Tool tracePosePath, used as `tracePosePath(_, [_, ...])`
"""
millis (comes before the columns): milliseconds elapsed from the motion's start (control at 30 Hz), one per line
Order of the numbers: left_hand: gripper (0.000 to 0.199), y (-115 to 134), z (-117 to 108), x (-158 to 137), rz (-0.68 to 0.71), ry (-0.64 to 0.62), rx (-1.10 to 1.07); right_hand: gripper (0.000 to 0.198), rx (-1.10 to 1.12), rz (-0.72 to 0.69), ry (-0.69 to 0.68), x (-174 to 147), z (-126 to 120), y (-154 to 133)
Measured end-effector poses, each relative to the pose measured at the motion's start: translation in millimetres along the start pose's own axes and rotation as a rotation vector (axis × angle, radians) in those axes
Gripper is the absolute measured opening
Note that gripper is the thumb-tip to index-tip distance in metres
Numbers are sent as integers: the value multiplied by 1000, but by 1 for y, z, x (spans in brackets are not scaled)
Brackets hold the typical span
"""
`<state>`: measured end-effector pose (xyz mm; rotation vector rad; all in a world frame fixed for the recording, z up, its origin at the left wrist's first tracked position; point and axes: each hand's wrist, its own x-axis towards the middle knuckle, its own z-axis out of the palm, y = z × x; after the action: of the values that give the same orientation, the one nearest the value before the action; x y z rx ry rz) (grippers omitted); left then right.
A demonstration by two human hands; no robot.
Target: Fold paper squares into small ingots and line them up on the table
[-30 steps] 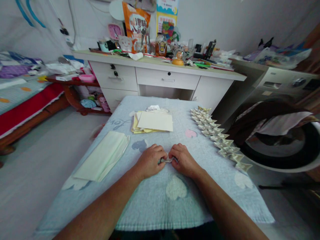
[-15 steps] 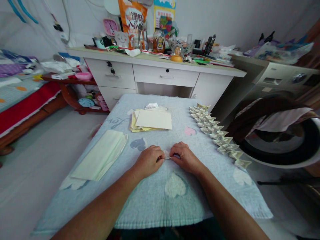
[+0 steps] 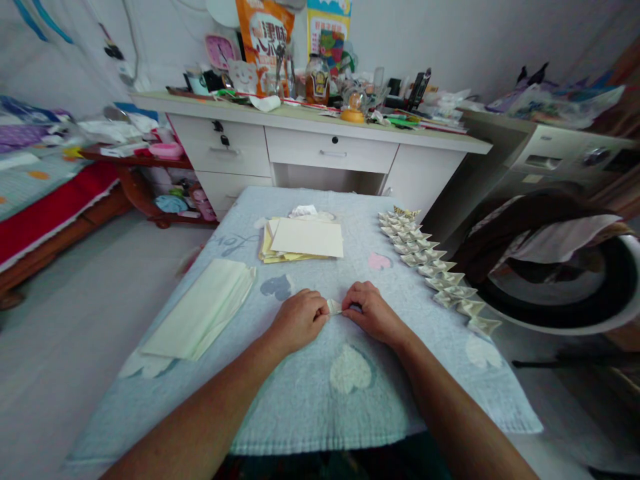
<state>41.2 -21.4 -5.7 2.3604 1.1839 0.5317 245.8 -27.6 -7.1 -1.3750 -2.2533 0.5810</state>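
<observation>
Between my two hands is a small piece of folded paper (image 3: pixel 335 307), pale and pointed, just above the cloth-covered table (image 3: pixel 300 400). My left hand (image 3: pixel 301 317) pinches its left end between thumb and fingers. At the other end, my right hand (image 3: pixel 369 308) grips it in the same way. Most of the paper hides behind my fingertips. A stack of cream and yellow paper sheets (image 3: pixel 307 239) lies beyond my hands. To the left rests a pile of long pale green paper (image 3: pixel 203 310). Folded paper boats (image 3: pixel 435 268) stand in a slanting row on the right.
A white desk (image 3: pixel 330 143) crowded with jars, a bag and a pink clock (image 3: pixel 220 52) stands behind the table. On the right is a washing machine (image 3: pixel 555 160) with its door open and clothes hanging out. A bed (image 3: pixel 55 207) is at the left.
My hands have drawn slightly apart, and more of the folded paper shows between them. Both still pinch it. The stacks and the row of boats have stayed in place.
</observation>
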Motion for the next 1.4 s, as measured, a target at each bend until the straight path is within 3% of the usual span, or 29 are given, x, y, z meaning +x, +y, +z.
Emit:
tracePosePath(467, [13,-1,1,-1,-53,-4,48,5,-61,57,-30,2,-1,-4])
tracePosePath(667, [26,0,-1,2,-52,-36,92,13,-107,121,-61,5,0,-9])
tracePosePath(967, [20,2,4,2,-78,-2,258,18,-243,200,-80,8,6,-18])
tracePosePath(1400, [21,4,8,0,-120,12,336,17,-284,231,-56,11,9,-18])
